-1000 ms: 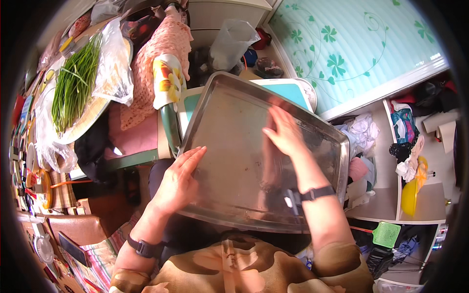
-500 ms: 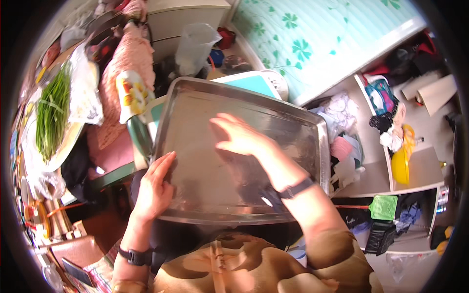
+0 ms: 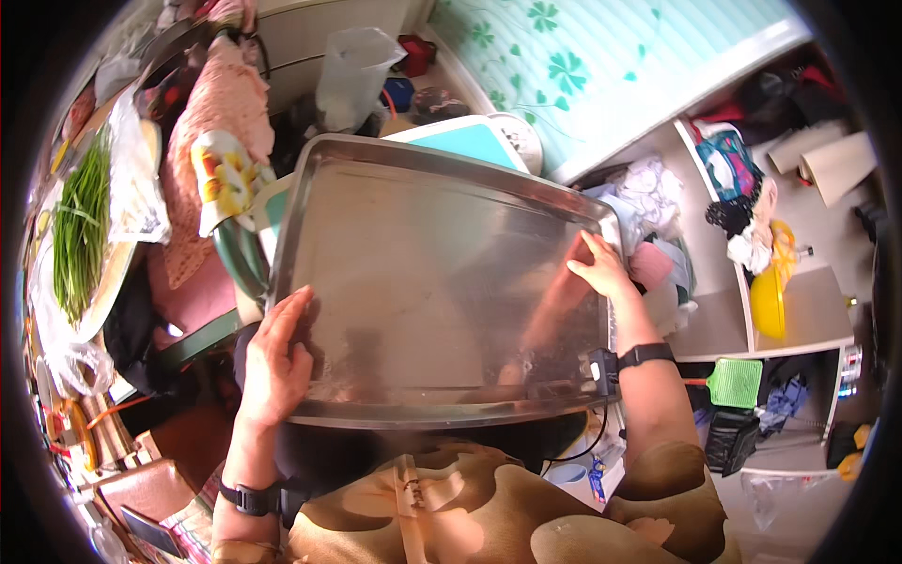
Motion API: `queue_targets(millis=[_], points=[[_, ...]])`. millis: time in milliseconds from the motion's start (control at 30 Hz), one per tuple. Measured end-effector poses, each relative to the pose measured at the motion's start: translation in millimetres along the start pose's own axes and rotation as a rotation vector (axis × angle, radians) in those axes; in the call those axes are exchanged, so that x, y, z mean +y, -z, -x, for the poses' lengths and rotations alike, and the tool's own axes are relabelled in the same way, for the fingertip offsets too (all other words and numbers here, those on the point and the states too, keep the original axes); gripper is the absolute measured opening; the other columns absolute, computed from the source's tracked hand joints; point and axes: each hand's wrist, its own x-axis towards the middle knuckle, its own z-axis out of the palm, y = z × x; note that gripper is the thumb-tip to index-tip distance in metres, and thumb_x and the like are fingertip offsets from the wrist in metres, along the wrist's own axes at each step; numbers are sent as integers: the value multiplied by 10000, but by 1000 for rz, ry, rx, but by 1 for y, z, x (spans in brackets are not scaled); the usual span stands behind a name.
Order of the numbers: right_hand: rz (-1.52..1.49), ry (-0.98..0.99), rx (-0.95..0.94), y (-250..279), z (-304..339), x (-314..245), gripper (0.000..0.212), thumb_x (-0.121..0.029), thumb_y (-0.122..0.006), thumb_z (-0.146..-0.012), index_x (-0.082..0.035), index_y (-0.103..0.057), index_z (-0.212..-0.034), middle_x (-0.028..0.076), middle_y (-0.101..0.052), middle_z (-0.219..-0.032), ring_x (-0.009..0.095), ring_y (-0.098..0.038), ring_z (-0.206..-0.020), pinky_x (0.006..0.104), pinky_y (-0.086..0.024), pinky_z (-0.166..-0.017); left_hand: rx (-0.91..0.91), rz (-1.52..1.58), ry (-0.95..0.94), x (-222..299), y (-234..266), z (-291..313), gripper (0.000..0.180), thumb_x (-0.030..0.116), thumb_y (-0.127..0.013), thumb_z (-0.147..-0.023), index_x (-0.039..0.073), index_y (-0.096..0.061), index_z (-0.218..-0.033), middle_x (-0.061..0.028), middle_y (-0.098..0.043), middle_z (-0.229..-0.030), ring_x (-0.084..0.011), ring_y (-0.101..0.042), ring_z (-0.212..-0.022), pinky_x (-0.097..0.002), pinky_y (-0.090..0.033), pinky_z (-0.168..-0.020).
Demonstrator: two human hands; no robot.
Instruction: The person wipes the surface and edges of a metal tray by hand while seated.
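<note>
A large steel baking tray [image 3: 442, 282], dull and smeared, is held up over the person's lap, the left hand [image 3: 277, 362] clasping its near left edge and the right hand [image 3: 601, 268] with fingers closed over its far right edge. Behind it the room is crowded: green chives [image 3: 80, 226] on a plate at the left counter edge, a pink cloth [image 3: 211, 113], a clover-patterned wall [image 3: 583, 56], and shelves [image 3: 808, 310] with a yellow bowl [image 3: 766, 301] at right.

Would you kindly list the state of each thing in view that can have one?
Steel baking tray: empty, held level at both side edges.
Left hand: gripping the tray's left rim.
Right hand: fingers on the tray's right rim.
Green onions: lying on a plate.
Yellow bowl: tipped on its side on the shelf.
Green fly swatter: lying flat.
</note>
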Motion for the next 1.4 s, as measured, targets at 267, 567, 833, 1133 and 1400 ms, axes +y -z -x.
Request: queue_targets(millis=[267, 567, 833, 1133, 1400], points=[[38, -197, 93, 6, -51, -51, 809, -452, -714, -725, -134, -400, -1398, 199, -537, -1277, 363, -512, -1193, 451, -420, -1009, -56, -226, -60, 11, -8, 3, 598, -98, -457, -676, -21, -512, -1266, -245, -542, -1241, -389, -512, -1179, -411, -407, -1032], [-150, 653, -82, -9, 10, -145, 715, -349, -773, -699, -126, -502, -1322, 166, -383, -1428, 344, -389, -1303, 434, -372, -1069, -93, -317, -38, 15, -10, 11, 567, -79, -465, -688, -37, -519, -1251, -244, -551, -1230, -377, -505, -1196, -417, -394, -1047], [-119, -49, -273, 15, 80, -22, 368, -252, -772, -685, -54, -569, -921, 170, -653, -969, 336, -631, -917, 412, -501, -778, -37, -367, -129, 11, -16, 17, 551, -86, -474, -684, -46, -529, -1231, -237, -555, -1221, -371, -511, -1186, -414, -405, -1032], [-440, 632, -690, -15, 95, -220, 371, -109, -702, -783, -68, -538, -1113, 94, -631, -969, 214, -621, -890, 338, -520, -771, -61, -416, -103, 4, -16, 27, 555, -62, -479, -674, -49, -519, -1228, -234, -547, -1231, -372, -499, -1194, -426, -390, -1042], [-470, 323, -300, -15, 32, -168, 378, -132, -779, -700, -46, -565, -1000, 102, -641, -841, 223, -647, -812, 364, -527, -678, -33, -355, -149, 9, -25, 22, 581, -74, -480, -645, -38, -516, -1223, -206, -560, -1206, -358, -503, -1180, -412, -403, -1030]])
